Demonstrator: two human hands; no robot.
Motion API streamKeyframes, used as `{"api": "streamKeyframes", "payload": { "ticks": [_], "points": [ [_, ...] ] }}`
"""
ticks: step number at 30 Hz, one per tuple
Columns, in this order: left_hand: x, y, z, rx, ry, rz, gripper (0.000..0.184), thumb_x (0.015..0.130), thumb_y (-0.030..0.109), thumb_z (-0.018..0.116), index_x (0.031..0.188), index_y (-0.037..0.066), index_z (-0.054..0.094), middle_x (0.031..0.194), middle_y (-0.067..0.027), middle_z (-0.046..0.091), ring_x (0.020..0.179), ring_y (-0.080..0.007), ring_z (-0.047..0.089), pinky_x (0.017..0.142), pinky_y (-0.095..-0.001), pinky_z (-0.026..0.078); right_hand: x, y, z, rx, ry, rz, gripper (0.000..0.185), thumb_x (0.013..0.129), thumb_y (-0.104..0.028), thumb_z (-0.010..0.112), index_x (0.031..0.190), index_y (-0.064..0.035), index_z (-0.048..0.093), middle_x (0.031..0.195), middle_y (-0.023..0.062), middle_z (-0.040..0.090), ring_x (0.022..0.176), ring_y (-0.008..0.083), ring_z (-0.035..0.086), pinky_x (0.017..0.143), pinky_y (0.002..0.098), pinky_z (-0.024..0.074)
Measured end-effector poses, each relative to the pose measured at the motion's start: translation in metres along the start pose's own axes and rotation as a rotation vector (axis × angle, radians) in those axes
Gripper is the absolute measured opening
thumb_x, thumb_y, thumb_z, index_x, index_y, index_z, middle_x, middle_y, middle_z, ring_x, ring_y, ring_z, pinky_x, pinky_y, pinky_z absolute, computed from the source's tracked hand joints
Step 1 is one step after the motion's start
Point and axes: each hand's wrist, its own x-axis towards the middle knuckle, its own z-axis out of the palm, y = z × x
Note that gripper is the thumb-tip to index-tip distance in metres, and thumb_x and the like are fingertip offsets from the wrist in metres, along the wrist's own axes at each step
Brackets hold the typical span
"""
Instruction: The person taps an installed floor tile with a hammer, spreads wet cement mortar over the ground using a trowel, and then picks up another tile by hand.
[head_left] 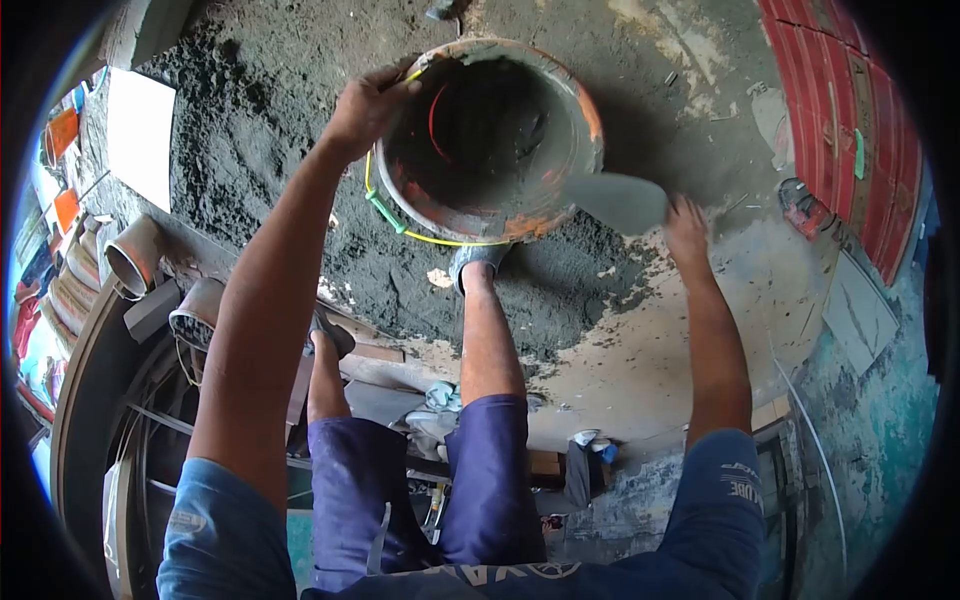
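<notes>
Head view: left hand (365, 115) clamped on the rim of the bucket (592, 115) ahead of me, right hand (686, 232) gripping the trowel (615, 203) beside it. Mortar (390, 275) partly covers the floor (710, 335); can't tell how much is in the bucket.

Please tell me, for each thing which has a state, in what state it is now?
Large bucket: open, rim smeared; fill level unclear.
Bucket handle: lowered against the near side.
Left hand: gripping the rim.
Right hand: closed on the trowel.
Trowel: blade grey, slightly blurred.
Mortar-like mix: spread loosely, lumpy.
Small bucket: open.
</notes>
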Motion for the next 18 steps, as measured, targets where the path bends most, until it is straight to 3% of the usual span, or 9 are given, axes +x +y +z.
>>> {"api": "streamKeyframes", "payload": {
  "ticks": [3,5,6,7,10,11,14,16,18],
  "points": [
    [-0.002,0.003,-0.001,0.003,0.047,-0.001,0.035,0.095,0.018,0.062,0.121,-0.004,0.058,0.101,-0.0079,0.066,0.089,-0.0113,0.061,0.079,-0.027,0.052,-0.082,0.054,-0.076,-0.127,-0.491,0.095,0.032,0.086,-0.009,0.053,0.117,-0.0079,0.062,0.102,0.0124,0.061,0.097,0.032,0.059,0.089,0.043,0.0474],
    [-0.007,0.014,-0.008,0.345,0.048,-0.145,0.031,0.089,0.02,0.07,0.109,-0.001,0.06,0.09,-0.0051,0.065,0.077,-0.0119,0.06,0.063,-0.0267,0.048,-0.157,0.076,-0.108,-0.118,-0.576,0.204,0.028,0.087,-0.007,0.053,0.113,-0.0097,0.064,0.097,0.0124,0.062,0.094,0.0313,0.06,0.083,0.0456,0.0484],
    [-0.019,-0.001,-0.01,0.004,-0.034,-0.123,0.03,0.087,0.017,0.072,0.109,0.0,0.062,0.089,-0.0059,0.065,0.077,-0.0132,0.061,0.064,-0.0283,0.05,-0.198,0.084,-0.113,-0.128,-0.616,0.235,0.03,0.086,-0.008,0.054,0.115,-0.0061,0.063,0.096,0.0152,0.061,0.092,0.0334,0.06,0.081,0.0477,0.0483],
    [-0.022,-0.01,-0.01,-0.004,-0.07,-0.176,0.033,0.084,0.015,0.074,0.112,0.0,0.063,0.093,-0.0068,0.066,0.078,-0.0145,0.062,0.067,-0.0295,0.052,-0.232,0.079,-0.135,-0.016,-0.446,0.218,0.031,0.085,-0.008,0.056,0.115,-0.0033,0.062,0.095,0.0178,0.06,0.09,0.0374,0.059,0.079,0.0505,0.0474],
    [-0.037,-0.016,0.018,0.029,-0.072,-0.166,0.028,0.078,0.018,0.08,0.101,0.004,0.071,0.085,-0.0076,0.07,0.079,-0.0145,0.065,0.071,-0.0326,0.054,-0.297,0.041,-0.199,0.152,-0.369,0.259,0.019,0.09,-0.007,0.053,0.105,0.0029,0.06,0.093,0.0244,0.059,0.086,0.0447,0.056,0.076,0.0506,0.0459],
    [-0.044,-0.015,0.034,0.231,-0.04,0.0,0.029,0.077,0.018,0.081,0.101,0.006,0.072,0.085,-0.0064,0.071,0.079,-0.0141,0.065,0.071,-0.0324,0.054,-0.311,0.025,-0.216,0.229,-0.393,0.292,0.022,0.091,-0.008,0.053,0.108,0.0053,0.059,0.096,0.0273,0.059,0.089,0.0474,0.055,0.077,0.0507,0.0458],
    [-0.045,-0.024,0.086,0.14,-0.018,0.01,0.035,0.074,0.022,0.081,0.102,0.003,0.071,0.088,-0.0122,0.071,0.081,-0.0172,0.065,0.077,-0.0343,0.052,-0.326,-0.027,-0.226,0.489,-0.39,0.525,0.032,0.092,-0.011,0.054,0.117,0.0081,0.056,0.11,0.0309,0.059,0.1,0.0492,0.056,0.086,0.0479,0.0464],
    [-0.04,-0.039,0.104,0.041,0.103,0.033,0.033,0.072,0.021,0.08,0.097,0.002,0.068,0.091,-0.0194,0.069,0.088,-0.0281,0.067,0.08,-0.0387,0.051,-0.288,-0.076,-0.241,0.394,-0.346,0.438,0.034,0.091,-0.014,0.055,0.118,0.0083,0.054,0.109,0.03,0.06,0.1,0.0481,0.058,0.087,0.0473,0.046],
    [-0.045,-0.048,0.102,0.084,-0.034,0.004,0.042,0.076,0.028,0.078,0.105,0.0,0.065,0.101,-0.0224,0.068,0.096,-0.0341,0.065,0.085,-0.042,0.05,-0.216,-0.125,-0.266,0.519,-0.423,0.52,0.037,0.09,-0.016,0.061,0.117,0.0078,0.054,0.105,0.0309,0.06,0.097,0.0488,0.058,0.086,0.0488,0.0458]
  ]
}}
